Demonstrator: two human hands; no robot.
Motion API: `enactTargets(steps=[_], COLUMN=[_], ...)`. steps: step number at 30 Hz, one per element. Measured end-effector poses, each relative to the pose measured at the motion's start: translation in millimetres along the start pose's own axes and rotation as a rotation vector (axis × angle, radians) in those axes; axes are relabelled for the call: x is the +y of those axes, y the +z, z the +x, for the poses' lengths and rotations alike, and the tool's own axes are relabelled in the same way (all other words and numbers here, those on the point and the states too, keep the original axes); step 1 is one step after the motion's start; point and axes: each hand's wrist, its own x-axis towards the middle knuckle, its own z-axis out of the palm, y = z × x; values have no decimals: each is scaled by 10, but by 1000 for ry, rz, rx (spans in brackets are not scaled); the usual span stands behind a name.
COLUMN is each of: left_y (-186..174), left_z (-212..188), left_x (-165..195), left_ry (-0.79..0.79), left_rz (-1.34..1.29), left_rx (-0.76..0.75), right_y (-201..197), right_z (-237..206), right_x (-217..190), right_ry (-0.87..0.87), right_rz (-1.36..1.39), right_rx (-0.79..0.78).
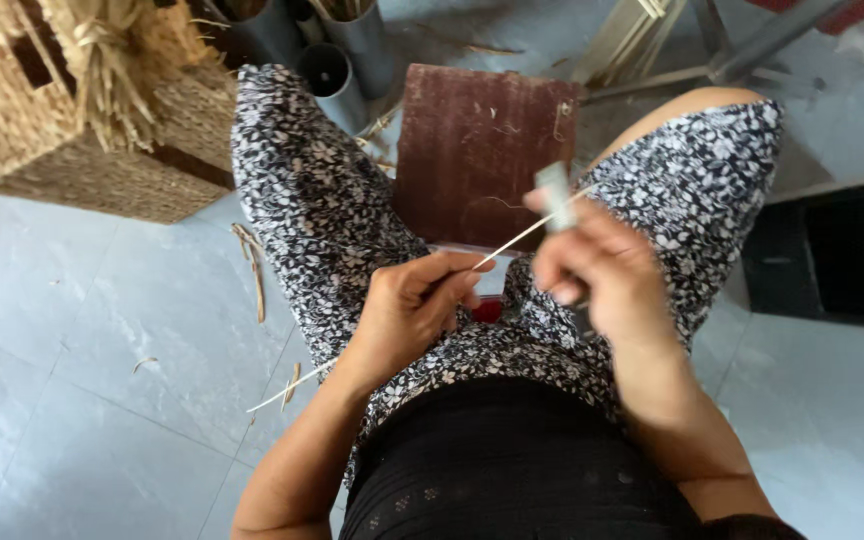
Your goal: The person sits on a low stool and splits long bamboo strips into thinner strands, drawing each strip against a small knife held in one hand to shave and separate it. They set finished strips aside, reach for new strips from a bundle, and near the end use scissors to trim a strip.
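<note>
Centrally, both hands work above the lap of a seated person who wears floral-print trousers (322, 200) and a black top (512, 460).

Left hand (407, 310): the fingers are clenched around a thin pale strip (512, 243), with the thumb and forefinger pinching it near the fingertips. The strip runs diagonally, up and to the right toward the right hand. A matching pale length shows below the left wrist, pointing down and to the left over the floor.

Right hand (597, 270): the fingers grasp a small flat grey blade (555, 195), held roughly upright between the thumb and the curled fingers. The blade appears blurred. Its lower part meets the strip just beside the right fingertips; whether the edge cuts into the strip cannot be told.

Surroundings:
- A dark brown board (477, 150) stands between the knees, just beyond the hands.
- A woven basket (82, 150) sits at upper left, with a bundle of dry straw (102, 60) resting against it.
- Grey tubes (337, 60) stand behind the left knee.
- Loose fibre scraps (252, 265) lie on the grey tiled floor (82, 400) beside the left leg.
- A small red object (487, 310) shows between the thighs, mostly hidden.
</note>
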Motion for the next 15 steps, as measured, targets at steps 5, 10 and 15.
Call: enactTargets(steps=[5,10,15], left_y=[-451,-912,-1258], left_z=[-186,-412,-517], left_x=[-87,-186,-174], left_ry=[-89,-126,120], left_rz=[190,323,-218], left_rx=[44,138,497], right_y=[-556,-998,-908], right_z=[60,25,1], right_x=[-147,-258,-198], right_ry=[-239,-334,-270], right_rz=[141,414,302], right_rx=[251,273,282])
